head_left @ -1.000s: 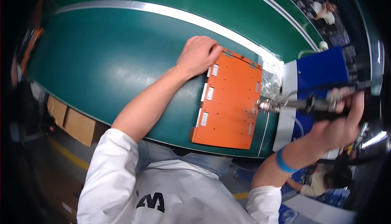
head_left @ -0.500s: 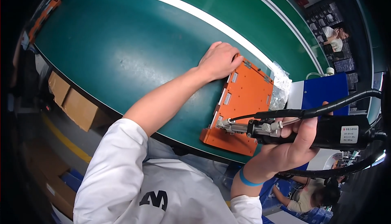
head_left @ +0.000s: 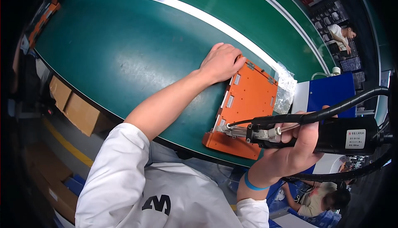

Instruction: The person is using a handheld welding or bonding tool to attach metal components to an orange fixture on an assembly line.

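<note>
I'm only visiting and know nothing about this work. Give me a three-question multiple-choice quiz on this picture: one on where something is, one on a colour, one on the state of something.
1. Where does the left hand rest?
A. on the far corner of the flat panel
B. on the blue box
C. on a cardboard box

2. What colour is the panel?
A. white
B. orange
C. yellow

3. What is the right hand doing?
A. lying open on the belt
B. gripping a powered screwdriver
C. holding a plastic bag

Answers:
1 A, the palm and fingers sit on the panel's far-left corner.
2 B, the panel is orange against the green belt.
3 B, the fingers wrap the black tool body, with its metal tip at the panel's near edge.
</note>
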A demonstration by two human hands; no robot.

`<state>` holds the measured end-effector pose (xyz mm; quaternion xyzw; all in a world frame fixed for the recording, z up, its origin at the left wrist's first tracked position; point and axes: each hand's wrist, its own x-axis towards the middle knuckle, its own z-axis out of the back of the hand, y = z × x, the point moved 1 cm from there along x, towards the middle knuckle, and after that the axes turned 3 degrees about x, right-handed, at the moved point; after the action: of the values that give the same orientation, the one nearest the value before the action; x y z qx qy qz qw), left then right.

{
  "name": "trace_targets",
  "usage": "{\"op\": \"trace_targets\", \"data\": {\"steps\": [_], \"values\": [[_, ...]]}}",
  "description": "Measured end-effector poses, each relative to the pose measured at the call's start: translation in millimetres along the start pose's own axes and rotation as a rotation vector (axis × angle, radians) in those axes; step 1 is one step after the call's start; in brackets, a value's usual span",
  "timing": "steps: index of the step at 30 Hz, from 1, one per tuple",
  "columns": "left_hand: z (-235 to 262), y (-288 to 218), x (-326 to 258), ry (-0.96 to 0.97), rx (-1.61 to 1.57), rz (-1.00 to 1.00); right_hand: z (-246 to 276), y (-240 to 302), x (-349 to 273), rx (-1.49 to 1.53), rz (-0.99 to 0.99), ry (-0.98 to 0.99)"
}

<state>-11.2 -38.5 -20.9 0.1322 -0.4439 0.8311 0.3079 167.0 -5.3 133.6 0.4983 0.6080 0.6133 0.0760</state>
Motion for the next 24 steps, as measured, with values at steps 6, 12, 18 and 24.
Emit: {"op": "trace_targets", "data": {"steps": [6,12,18,24], "values": [[0,-1,-1,-0.013,-0.037,0.01,1,4,0,-0.052,0.024,-0.002],[2,-2,-2,-0.013,-0.026,0.011,-1,1,0,-0.023,0.037,-0.023],[2,-7,-1,0.021,-0.005,0.009,9,0,-4,-0.082,0.02,0.103],[3,-1,-2,-0.016,-0.027,0.006,21,14,41,0.093,0.088,0.11]]}}
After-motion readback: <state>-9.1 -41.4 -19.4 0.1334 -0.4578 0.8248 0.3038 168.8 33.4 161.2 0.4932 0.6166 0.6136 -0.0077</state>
